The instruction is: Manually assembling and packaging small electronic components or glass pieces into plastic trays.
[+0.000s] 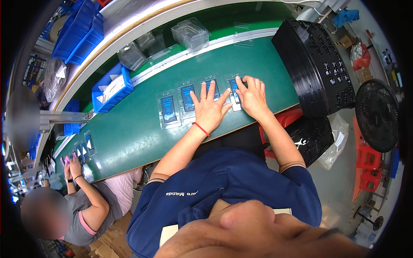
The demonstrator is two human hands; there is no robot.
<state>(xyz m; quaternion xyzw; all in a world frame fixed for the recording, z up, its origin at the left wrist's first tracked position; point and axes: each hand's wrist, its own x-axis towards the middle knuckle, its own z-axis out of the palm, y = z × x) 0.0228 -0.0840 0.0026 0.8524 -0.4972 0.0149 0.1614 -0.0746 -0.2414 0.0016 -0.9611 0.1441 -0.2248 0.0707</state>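
Lying open with its fingers spread wide, the left hand [209,107] covers part of the row of four flat, rectangular blue-and-black devices [168,109] to the left of the tall black stack of plastic trays [297,69]. Each device sits in a shallow clear plastic holder [171,126] on the long green table [129,142]. The left hand, a thin red band [201,129] at its wrist, is over the third device counting toward the stack. The right hand [253,96], fingers partly bent, is at the device nearest the stack; whether it grips that one, I cannot tell. Farther left of the stack are a pile of clear plastic boxes [190,35] and then an open blue plastic bin [119,99], with a seated co-worker in grey [103,195] well beyond. Right of the stack stands a round black fan [377,115].
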